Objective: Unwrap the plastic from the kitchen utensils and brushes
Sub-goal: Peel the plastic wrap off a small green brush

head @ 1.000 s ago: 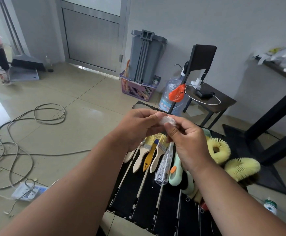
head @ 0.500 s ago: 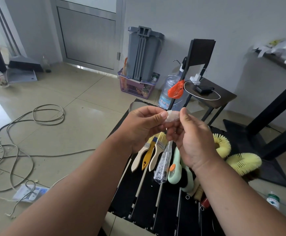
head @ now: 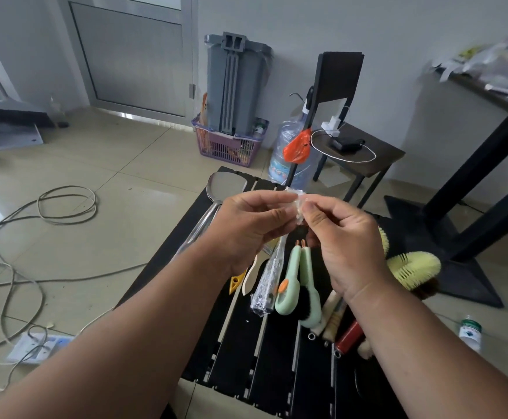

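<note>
Plainly both hands worked one scrap of clear plastic (head: pixel 297 204); the left hand (head: pixel 248 225) pinched its near edge and the right hand (head: pixel 342 234) pinched the far one, raised above the black slatted table (head: pixel 240 343), probably to ball it up or pull it apart; below them a utensil still in its wrap (head: pixel 267 285) lay beside a green brush (head: pixel 289 282); against the wall a purple basket (head: pixel 225 146) held a grey bin (head: pixel 234 83).
</note>
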